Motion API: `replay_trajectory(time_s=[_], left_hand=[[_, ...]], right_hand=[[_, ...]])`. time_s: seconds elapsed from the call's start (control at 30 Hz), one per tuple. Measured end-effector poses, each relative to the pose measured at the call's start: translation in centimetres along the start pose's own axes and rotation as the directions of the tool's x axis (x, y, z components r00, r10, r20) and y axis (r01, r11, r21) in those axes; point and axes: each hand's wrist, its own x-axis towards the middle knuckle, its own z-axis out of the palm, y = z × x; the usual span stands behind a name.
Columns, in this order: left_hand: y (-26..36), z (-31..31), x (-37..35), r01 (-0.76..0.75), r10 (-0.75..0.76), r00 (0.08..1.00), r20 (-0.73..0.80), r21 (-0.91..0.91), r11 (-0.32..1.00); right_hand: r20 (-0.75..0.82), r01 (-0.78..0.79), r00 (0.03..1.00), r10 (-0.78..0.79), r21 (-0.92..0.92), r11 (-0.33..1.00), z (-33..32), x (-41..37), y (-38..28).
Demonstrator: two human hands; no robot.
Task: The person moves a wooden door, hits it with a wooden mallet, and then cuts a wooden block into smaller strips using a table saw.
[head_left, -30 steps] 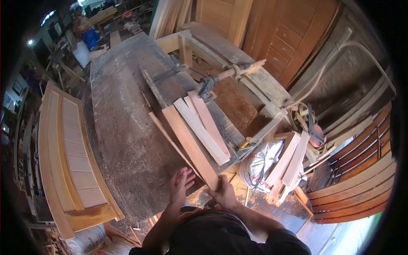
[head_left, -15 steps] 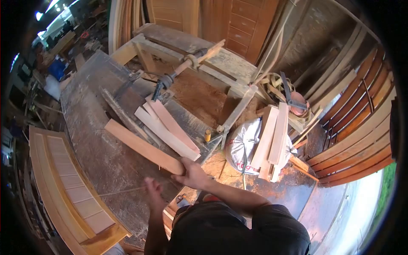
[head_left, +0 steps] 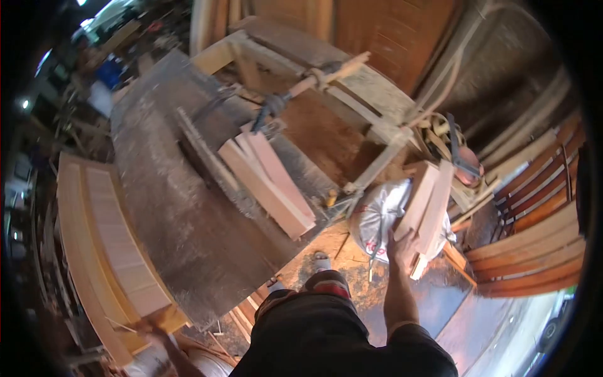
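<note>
My right hand point(head_left: 402, 246) is at the near end of a stack of pale wooden boards point(head_left: 422, 210), its fingers around the edge of one board. Under these boards sits a white sack point(head_left: 380, 213). My left hand point(head_left: 152, 334) is low at the left, blurred, beside the lower end of a panelled wooden door point(head_left: 116, 245); its fingers cannot be made out. More cut boards point(head_left: 267, 182) lie together on the dark saw table point(head_left: 163, 169), away from both hands.
A shaft with a belt-like fitting point(head_left: 273, 103) spans the machine frame, above brown sawdust point(head_left: 320, 132). A small yellow object point(head_left: 331, 198) is at the table's corner. Curved wooden slats point(head_left: 534, 257) stand at the right. My feet are beside the table.
The board that my right hand held now lies with the others on the table. My right hand has moved right to the stack on the sack; my left hand has moved down and left.
</note>
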Motion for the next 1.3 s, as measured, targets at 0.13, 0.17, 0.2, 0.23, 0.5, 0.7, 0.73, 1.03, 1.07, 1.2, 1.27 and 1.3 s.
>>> replay_trajectory(time_s=[0.13, 0.17, 0.2, 0.23, 0.5, 0.7, 0.73, 1.03, 1.07, 1.2, 1.27, 1.3], left_hand=[[17.1, 2.9, -9.7, -0.016, 0.347, 0.834, 0.428, -0.610, 0.792], [24.7, -0.1, -11.6, -0.026, 0.425, 0.734, 0.530, -0.604, 0.797], [32.4, -3.1, -13.6, -0.037, 0.491, 0.617, 0.615, -0.600, 0.799], [32.5, 1.4, -15.9, -0.165, 0.664, 0.551, 0.506, -0.714, 0.681], [44.6, -2.1, -21.1, 0.415, 0.734, 0.225, 0.641, -0.744, 0.523], [41.4, -3.6, -18.5, 0.476, 0.417, 0.618, 0.666, -0.739, 0.477], [40.3, -2.6, -18.1, 0.341, 0.391, 0.695, 0.603, -0.755, 0.560], [40.9, 2.0, -18.9, -0.393, 0.685, 0.585, 0.434, -0.588, 0.707], [41.2, 2.5, -19.2, -0.413, 0.705, 0.568, 0.424, -0.593, 0.691], [42.1, 4.1, -19.6, -0.381, 0.708, 0.556, 0.436, -0.624, 0.683], [42.4, 4.2, -19.3, -0.369, 0.702, 0.562, 0.438, -0.626, 0.687], [42.5, 4.4, -19.1, -0.365, 0.699, 0.563, 0.441, -0.627, 0.688]], right_hand=[[0.109, -0.022, 0.993, 0.037, -0.141, 0.990, 4.8, 3.5, 4.7], [0.079, -0.004, 0.997, 0.015, -0.141, 0.990, 5.4, 3.8, 5.2], [0.045, 0.012, 0.999, -0.006, -0.143, 0.990, 5.7, 4.3, 6.1], [-0.076, 0.046, 0.996, -0.037, 0.129, 0.991, 7.6, 5.6, 8.3], [-0.233, 0.433, 0.899, -0.371, 0.603, 0.670, -5.3, -9.2, 0.8], [-0.017, 0.785, 0.279, -0.960, 0.579, 0.218, -7.8, -23.8, -6.7], [0.010, 0.754, 0.244, -0.970, 0.627, 0.196, -5.9, -24.8, -7.2], [-0.053, 0.883, 0.282, -0.958, 0.405, 0.238, 1.7, -27.8, -14.4], [-0.062, 0.897, 0.270, -0.961, 0.379, 0.228, 1.9, -27.7, -14.7], [-0.050, 0.921, 0.239, -0.970, 0.329, 0.210, 2.3, -27.1, -16.1], [-0.051, 0.919, 0.248, -0.967, 0.327, 0.219, 2.4, -27.0, -16.7], [-0.067, 0.919, 0.260, -0.963, 0.325, 0.225, 2.6, -27.2, -17.0]])
